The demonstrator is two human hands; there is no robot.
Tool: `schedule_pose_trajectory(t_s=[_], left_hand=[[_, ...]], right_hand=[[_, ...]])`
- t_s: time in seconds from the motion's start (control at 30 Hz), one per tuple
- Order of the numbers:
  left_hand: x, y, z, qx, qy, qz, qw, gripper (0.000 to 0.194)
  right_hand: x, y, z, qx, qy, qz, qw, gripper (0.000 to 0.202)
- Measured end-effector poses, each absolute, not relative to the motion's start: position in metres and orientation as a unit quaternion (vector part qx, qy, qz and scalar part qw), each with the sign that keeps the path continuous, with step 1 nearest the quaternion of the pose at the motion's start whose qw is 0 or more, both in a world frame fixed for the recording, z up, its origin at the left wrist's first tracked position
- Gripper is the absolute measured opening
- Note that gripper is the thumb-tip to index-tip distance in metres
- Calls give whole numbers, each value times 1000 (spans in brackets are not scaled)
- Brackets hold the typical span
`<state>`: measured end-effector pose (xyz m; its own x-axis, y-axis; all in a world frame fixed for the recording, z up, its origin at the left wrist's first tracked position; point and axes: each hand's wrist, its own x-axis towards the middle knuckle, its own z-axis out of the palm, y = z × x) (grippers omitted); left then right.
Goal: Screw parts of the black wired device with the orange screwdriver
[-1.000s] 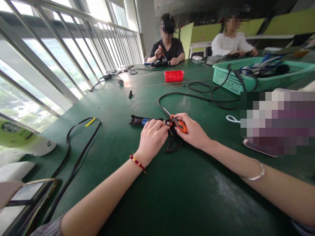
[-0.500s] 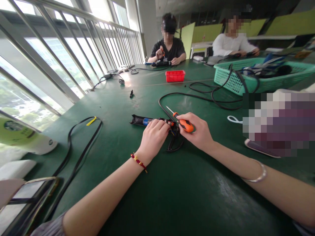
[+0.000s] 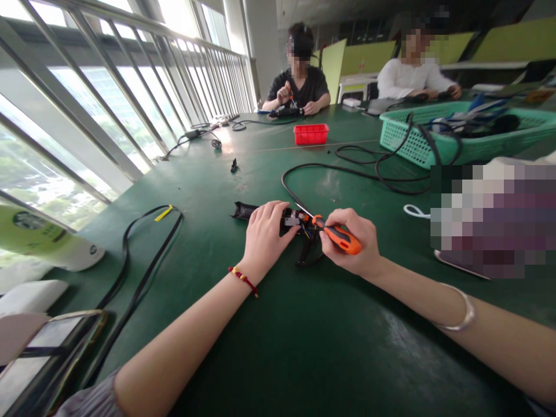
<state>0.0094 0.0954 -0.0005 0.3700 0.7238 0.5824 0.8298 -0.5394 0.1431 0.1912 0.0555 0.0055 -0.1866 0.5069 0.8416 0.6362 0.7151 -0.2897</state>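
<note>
An opened black corded device (image 3: pixel 241 210) lies across the table in front of me, its inner parts and thin wires exposed. Over its middle rests my left hand (image 3: pixel 266 234), fingers curled across the far side and thumb at the near side, gripping it. My right hand (image 3: pixel 368 246) is closed around an orange and black screwdriver (image 3: pixel 343 238). The screwdriver's shaft points to the upper left, beside the device's right end; I cannot tell whether the tip touches it. A dark curved piece (image 3: pixel 307 255) lies just below that end, close to the right fingers.
A black cable (image 3: pixel 330 166) loops toward the green basket (image 3: pixel 408 145) of tools. Farther off are a red box (image 3: pixel 311 135) and a small black part (image 3: pixel 234 165). A strap (image 3: pixel 145 278), phone (image 3: pixel 47 353) and cup (image 3: pixel 47 240) lie left. Two people sit across the table.
My left hand has shifted slightly left with its thumb spread, showing more of the device's inside. The screwdriver in my right hand has come lower and closer to the device.
</note>
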Motion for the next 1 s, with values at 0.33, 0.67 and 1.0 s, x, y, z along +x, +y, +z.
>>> schedule_pose_trajectory(t_s=[0.33, 0.67, 1.0], left_hand=[[9, 96, -3, -827, -503, -236, 89, 46], [9, 96, -3, -830, -496, -232, 103, 44], [9, 96, -5, -831, -492, -238, 102, 42]], right_hand=[[181, 48, 7, -207, -816, -87, 533, 25], [181, 46, 8, -215, -818, -91, 526, 20], [181, 49, 7, -223, -815, -59, 531, 19]])
